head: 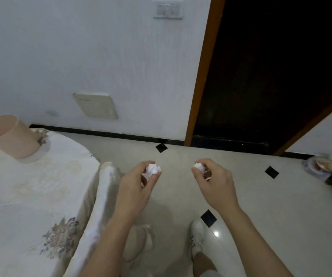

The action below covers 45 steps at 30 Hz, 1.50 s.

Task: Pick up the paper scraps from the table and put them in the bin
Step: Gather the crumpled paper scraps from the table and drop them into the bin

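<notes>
My left hand (139,182) is closed on a crumpled white paper scrap (153,169), pinched at the fingertips. My right hand (213,180) grips a second white paper scrap (199,166) the same way. Both hands hover over the tiled floor, to the right of the table (31,188), which wears a cream floral cloth. A pale pink bin (9,136) stands on the table's far left part, its opening facing up and left. No loose scraps show on the visible tabletop.
A white wall (101,56) with a switch plate (168,10) lies ahead. A dark open doorway (261,76) with a brown frame is at the right. My white shoe (197,234) is on the glossy floor below. A blurred object (318,166) sits at the far right.
</notes>
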{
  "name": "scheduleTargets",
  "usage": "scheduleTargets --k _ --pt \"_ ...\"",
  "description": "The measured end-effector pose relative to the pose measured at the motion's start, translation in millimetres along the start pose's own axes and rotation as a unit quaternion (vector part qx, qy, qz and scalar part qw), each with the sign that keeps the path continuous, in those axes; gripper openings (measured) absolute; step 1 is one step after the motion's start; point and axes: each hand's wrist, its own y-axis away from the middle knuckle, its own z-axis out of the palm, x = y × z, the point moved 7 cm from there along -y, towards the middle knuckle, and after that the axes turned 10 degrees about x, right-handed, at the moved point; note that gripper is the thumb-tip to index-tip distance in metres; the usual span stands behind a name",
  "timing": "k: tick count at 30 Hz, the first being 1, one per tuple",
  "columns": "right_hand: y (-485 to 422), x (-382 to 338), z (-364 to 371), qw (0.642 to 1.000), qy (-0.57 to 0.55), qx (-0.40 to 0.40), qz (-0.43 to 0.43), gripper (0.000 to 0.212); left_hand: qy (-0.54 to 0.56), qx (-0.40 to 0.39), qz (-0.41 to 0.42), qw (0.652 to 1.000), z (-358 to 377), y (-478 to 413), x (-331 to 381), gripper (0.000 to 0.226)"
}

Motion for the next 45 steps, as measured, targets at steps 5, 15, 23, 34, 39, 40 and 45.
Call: scheduleTargets --k 5,15,23,34,39,40,45 --pt "-76.8 34.8 3.7 1.0 -0.014 -0.016 -0.004 0.011 -0.023 0.016 0.019 0.999 58.0 -67.2 29.5 0.02" --pt "-234.3 51.7 19.5 0.996 -0.03 -0.067 -0.048 0.011 -0.049 0.054 -0.025 0.997 127.5 -179.3 57.5 0.019" --pt "-298.7 19.7 103.1 0.984 -0.065 -0.144 -0.083 0.008 -0.093 0.123 -0.112 0.982 91.8 -224.7 3.3 0.029" --pt "-393.7 -91.3 277.3 0.959 -0.06 -0.224 -0.162 0.008 -0.11 0.205 -0.167 0.958 17.0 -352.8 -107.3 0.028" --pt "-431.5 -162.7 355.6 0.949 -0.077 -0.241 -0.189 0.005 -0.111 0.245 -0.184 0.945 -41.7 -414.0 -151.8 0.025" --pt "-436.6 -175.6 370.4 0.947 -0.081 -0.245 -0.194 0.004 -0.115 0.251 -0.188 0.942 -52.5 -423.0 -159.8 0.025" --pt "-449.0 -227.6 446.8 0.926 -0.084 -0.295 -0.22 0.003 -0.126 0.294 -0.206 0.925 -101.0 -455.8 -197.4 0.026"
